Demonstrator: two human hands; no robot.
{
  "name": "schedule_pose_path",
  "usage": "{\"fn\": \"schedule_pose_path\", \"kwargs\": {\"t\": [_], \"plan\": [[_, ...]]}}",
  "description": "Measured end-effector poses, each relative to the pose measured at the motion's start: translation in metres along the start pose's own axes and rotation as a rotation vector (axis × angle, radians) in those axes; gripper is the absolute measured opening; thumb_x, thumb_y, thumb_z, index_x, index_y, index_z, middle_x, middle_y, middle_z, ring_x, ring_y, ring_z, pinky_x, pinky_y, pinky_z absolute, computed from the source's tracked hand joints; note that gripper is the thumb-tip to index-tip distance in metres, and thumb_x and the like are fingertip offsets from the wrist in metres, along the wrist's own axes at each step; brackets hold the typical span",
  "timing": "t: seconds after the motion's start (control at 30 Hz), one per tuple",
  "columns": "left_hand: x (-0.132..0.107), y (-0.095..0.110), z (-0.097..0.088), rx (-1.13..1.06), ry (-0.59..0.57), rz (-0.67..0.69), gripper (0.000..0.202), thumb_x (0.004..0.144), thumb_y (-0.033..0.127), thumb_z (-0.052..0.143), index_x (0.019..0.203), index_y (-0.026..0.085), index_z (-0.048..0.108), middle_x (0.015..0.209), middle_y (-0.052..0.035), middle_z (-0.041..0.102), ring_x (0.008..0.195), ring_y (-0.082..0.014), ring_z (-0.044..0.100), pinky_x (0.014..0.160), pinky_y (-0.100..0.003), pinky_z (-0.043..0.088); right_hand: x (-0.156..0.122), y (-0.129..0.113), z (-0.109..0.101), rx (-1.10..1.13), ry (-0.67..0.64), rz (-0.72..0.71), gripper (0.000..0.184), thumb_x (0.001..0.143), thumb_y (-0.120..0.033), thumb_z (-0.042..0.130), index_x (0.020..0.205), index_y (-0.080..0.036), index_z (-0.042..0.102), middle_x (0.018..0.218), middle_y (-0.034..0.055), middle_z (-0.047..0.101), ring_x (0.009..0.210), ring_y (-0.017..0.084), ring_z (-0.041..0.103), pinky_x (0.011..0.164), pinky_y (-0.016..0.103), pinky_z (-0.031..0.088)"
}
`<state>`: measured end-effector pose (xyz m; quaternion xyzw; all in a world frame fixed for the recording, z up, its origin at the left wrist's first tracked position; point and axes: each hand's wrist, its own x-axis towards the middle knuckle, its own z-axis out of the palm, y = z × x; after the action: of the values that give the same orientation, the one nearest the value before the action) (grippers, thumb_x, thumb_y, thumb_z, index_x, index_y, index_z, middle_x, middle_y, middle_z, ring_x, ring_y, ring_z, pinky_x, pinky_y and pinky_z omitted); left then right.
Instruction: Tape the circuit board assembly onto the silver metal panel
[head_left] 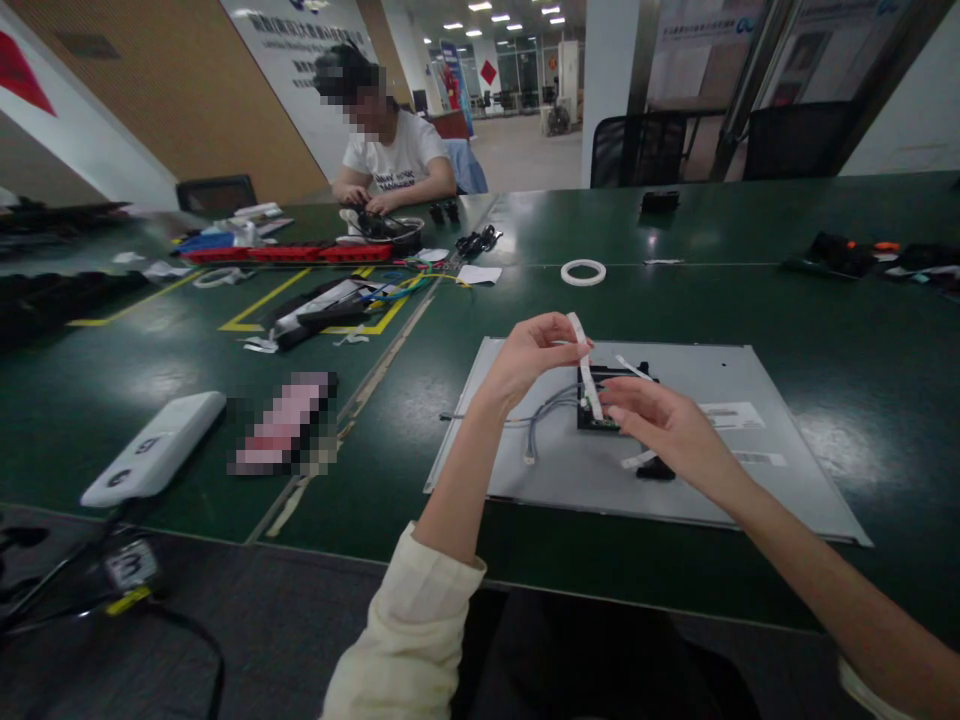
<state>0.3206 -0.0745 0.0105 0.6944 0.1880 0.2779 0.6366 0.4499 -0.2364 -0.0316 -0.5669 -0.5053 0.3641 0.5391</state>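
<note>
A white strip of tape [586, 372] is stretched between my two hands above the grey metal panel [780, 470]. My left hand [529, 355] pinches its upper end with closed fingers. My right hand [664, 425] holds the lower end, fingers closed around it. Under the strip, a small black board [600, 420] sits on the panel with grey-blue wires [544, 420] running out to the left. A short white tape piece [637, 460] and a small black part [656, 470] lie on the panel near my right hand.
A white tape roll [583, 272] lies beyond the panel. A white device [154, 450] rests at the left. Another person [390, 150] works at the far side among cables and a red strip [289, 254]. Black chairs [637, 148] stand behind the green table [847, 310].
</note>
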Motion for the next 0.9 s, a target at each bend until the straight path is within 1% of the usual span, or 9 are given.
{"fn": "schedule_pose_path", "kwargs": {"t": [0.1, 0.17, 0.23, 0.37, 0.53, 0.63, 0.73, 0.8, 0.9], "plan": [[0.002, -0.005, 0.003, 0.025, 0.044, 0.021, 0.025, 0.067, 0.026, 0.071, 0.079, 0.014, 0.053, 0.079, -0.0013, 0.065, 0.072, -0.0099, 0.061, 0.073, -0.027, 0.049, 0.013, 0.002, 0.023, 0.078, 0.035, 0.025, 0.044, 0.082, -0.038, 0.063, 0.12, -0.02, 0.05, 0.097, 0.0058, 0.063, 0.088, 0.019, 0.061, 0.065, 0.027, 0.052], [0.003, -0.009, 0.002, 0.025, 0.078, 0.032, 0.024, 0.068, 0.025, 0.07, 0.079, 0.014, 0.051, 0.078, -0.0011, 0.065, 0.071, -0.0107, 0.063, 0.072, -0.027, 0.05, 0.02, 0.003, 0.029, 0.074, 0.089, 0.017, 0.046, 0.083, -0.04, 0.061, 0.122, -0.02, 0.045, 0.087, 0.0051, 0.064, 0.078, 0.019, 0.062, 0.051, 0.023, 0.048], [0.004, -0.013, 0.0, 0.027, 0.121, 0.035, 0.023, 0.069, 0.024, 0.068, 0.08, 0.015, 0.05, 0.076, -0.0006, 0.065, 0.072, -0.0115, 0.064, 0.07, -0.026, 0.05, 0.024, 0.005, 0.031, 0.093, 0.13, -0.001, 0.048, 0.086, -0.042, 0.056, 0.126, -0.021, 0.038, 0.084, 0.0048, 0.063, 0.073, 0.018, 0.062, 0.044, 0.021, 0.043], [0.006, -0.019, -0.005, 0.114, 0.19, 0.024, 0.028, 0.069, 0.02, 0.067, 0.091, 0.016, 0.051, 0.068, 0.0009, 0.065, 0.066, -0.0125, 0.065, 0.063, -0.023, 0.05, 0.025, 0.011, 0.031, 0.145, 0.162, -0.025, 0.048, 0.087, -0.042, 0.054, 0.126, -0.023, 0.033, 0.083, 0.0029, 0.062, 0.069, 0.015, 0.061, 0.048, 0.02, 0.046], [0.007, -0.026, -0.014, 0.362, 0.178, 0.027, 0.009, 0.07, 0.018, 0.061, 0.077, 0.013, 0.059, 0.07, -0.0039, 0.068, 0.066, -0.0131, 0.065, 0.061, -0.021, 0.048, 0.021, 0.017, 0.038, 0.082, 0.101, -0.064, 0.028, 0.089, -0.037, 0.048, 0.109, -0.017, 0.053, 0.09, 0.0055, 0.063, 0.073, 0.015, 0.062, 0.054, 0.021, 0.049], [0.006, -0.028, -0.021, 0.605, 0.166, 0.015, 0.006, 0.07, 0.017, 0.059, 0.072, 0.013, 0.062, 0.068, -0.0037, 0.068, 0.065, -0.0142, 0.065, 0.059, -0.021, 0.046, 0.019, 0.015, 0.042, -0.058, 0.057, -0.133, 0.027, 0.084, -0.023, 0.052, 0.11, -0.018, 0.057, 0.1, 0.0047, 0.063, 0.085, 0.016, 0.062, 0.067, 0.025, 0.052], [0.004, -0.029, -0.028, 0.795, 0.141, -0.032, 0.007, 0.069, 0.015, 0.058, 0.071, 0.014, 0.065, 0.065, -0.0028, 0.068, 0.065, -0.0146, 0.065, 0.058, -0.021, 0.045, 0.016, 0.011, 0.044, -0.273, 0.05, -0.213, 0.024, 0.083, -0.017, 0.052, 0.104, -0.02, 0.063, 0.098, 0.0019, 0.065, 0.088, 0.017, 0.062, 0.075, 0.028, 0.051], [0.003, -0.03, -0.032, 0.795, 0.097, -0.075, 0.008, 0.07, 0.014, 0.057, 0.073, 0.014, 0.065, 0.066, -0.0026, 0.068, 0.066, -0.014, 0.066, 0.059, -0.02, 0.045, 0.014, 0.01, 0.043, -0.389, 0.063, -0.254, 0.02, 0.087, -0.019, 0.05, 0.098, -0.022, 0.067, 0.096, 0.0007, 0.066, 0.086, 0.017, 0.063, 0.077, 0.028, 0.05], [0.003, -0.029, -0.035, 0.753, 0.031, -0.13, 0.009, 0.073, 0.014, 0.056, 0.074, 0.013, 0.065, 0.065, -0.0023, 0.068, 0.064, -0.0129, 0.067, 0.059, -0.019, 0.046, 0.013, 0.012, 0.04, -0.5, 0.055, -0.31, 0.022, 0.091, -0.019, 0.049, 0.102, -0.022, 0.068, 0.097, -0.0002, 0.066, 0.086, 0.017, 0.062, 0.078, 0.028, 0.048]]}}
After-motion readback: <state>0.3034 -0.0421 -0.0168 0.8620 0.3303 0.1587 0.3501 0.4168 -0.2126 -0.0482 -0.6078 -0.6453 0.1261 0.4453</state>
